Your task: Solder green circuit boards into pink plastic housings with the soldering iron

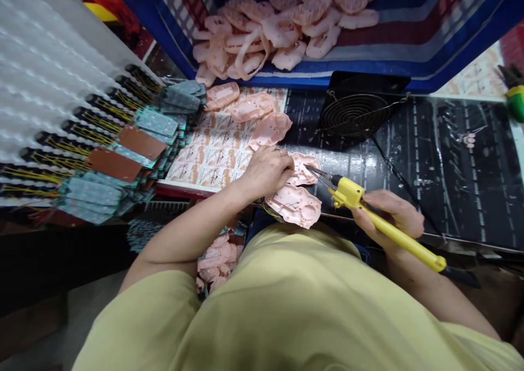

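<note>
My right hand (388,215) grips a yellow soldering iron (393,234), its metal tip pointing left. That tip meets the inside of a pink plastic shell (303,166) lying near the table's front edge. My left hand (268,169) is closed at the left side of this shell, fingers curled down on it and fingertips partly hidden. Just in front, a second pink shell (297,206) with thin wires in it juts past the edge. More pink shells (270,130) lie in a row behind my left hand.
A blue crate (409,82) holding a heap of pink parts (262,27) stands at the back. Before it sits a black fan (356,112) with a cable. Stacked circuit boards (114,163) with yellow wires crowd the left. Small bits (469,138) lie at right.
</note>
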### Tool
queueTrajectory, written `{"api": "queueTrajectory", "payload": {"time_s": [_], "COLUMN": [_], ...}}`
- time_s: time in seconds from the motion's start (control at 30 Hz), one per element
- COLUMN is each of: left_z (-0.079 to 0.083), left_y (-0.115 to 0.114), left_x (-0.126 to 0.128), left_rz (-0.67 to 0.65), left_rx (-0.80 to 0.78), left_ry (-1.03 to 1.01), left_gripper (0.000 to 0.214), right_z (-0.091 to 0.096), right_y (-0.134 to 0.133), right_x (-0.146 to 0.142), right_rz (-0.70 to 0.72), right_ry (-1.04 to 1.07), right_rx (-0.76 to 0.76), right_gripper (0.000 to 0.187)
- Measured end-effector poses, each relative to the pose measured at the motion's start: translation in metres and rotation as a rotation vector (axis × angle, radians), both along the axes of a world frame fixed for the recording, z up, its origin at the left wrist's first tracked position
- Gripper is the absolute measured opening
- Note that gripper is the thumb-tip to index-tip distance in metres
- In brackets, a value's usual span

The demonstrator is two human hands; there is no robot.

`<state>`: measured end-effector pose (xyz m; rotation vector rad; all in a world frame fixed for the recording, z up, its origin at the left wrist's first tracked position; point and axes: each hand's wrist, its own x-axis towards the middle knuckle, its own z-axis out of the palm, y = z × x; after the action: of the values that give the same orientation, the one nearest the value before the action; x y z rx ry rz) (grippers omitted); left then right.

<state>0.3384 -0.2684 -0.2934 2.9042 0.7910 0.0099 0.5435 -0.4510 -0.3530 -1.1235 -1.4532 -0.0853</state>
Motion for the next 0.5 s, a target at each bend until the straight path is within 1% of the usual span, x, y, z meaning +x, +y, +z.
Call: {"api": "queueTrajectory", "payload": {"time_s": [0.07,0.1,0.13,0.2,0.23,0.3,0.37,0.43,0.5], "left_z": [0.004,0.008,0.011,0.015,0.015,0.010,0.000,-0.011,-0.017], "left_y": [0.003,0.005,0.007,0.007,0.004,-0.007,-0.022,-0.033,-0.035], "left_x": [-0.008,-0.014,-0.022,-0.041,-0.051,-0.067,-0.076,-0.077,-0.073], "left_rz": [0.004,-0.005,-0.028,-0.114,-0.159,-0.213,-0.228,-0.223,-0.204], "left_rx": [-0.051,-0.086,-0.117,-0.144,-0.129,-0.066,0.004,0.064,0.094], "left_ry": [-0.047,-0.084,-0.120,-0.148,-0.132,-0.062,0.013,0.047,0.040], "left_gripper": [0.021,0.028,0.040,0.067,0.077,0.090,0.095,0.094,0.093], "right_z": [-0.003,-0.003,-0.002,0.001,0.004,0.007,0.009,0.008,0.006], "right_y": [-0.006,-0.010,-0.013,-0.019,-0.020,-0.020,-0.017,-0.010,-0.002], "right_x": [0.001,0.002,0.004,0.008,0.010,0.012,0.012,0.009,0.003], "right_rz": [-0.094,-0.130,-0.141,-0.073,-0.023,0.026,0.006,-0.018,0.002], "right_ry": [0.005,-0.017,-0.052,-0.139,-0.180,-0.245,-0.280,-0.286,-0.289], "right_rx": [-0.020,-0.022,-0.017,-0.038,-0.056,-0.069,-0.058,-0.042,-0.057], "right_gripper": [0.039,0.044,0.049,0.055,0.054,0.049,0.053,0.058,0.059]}}
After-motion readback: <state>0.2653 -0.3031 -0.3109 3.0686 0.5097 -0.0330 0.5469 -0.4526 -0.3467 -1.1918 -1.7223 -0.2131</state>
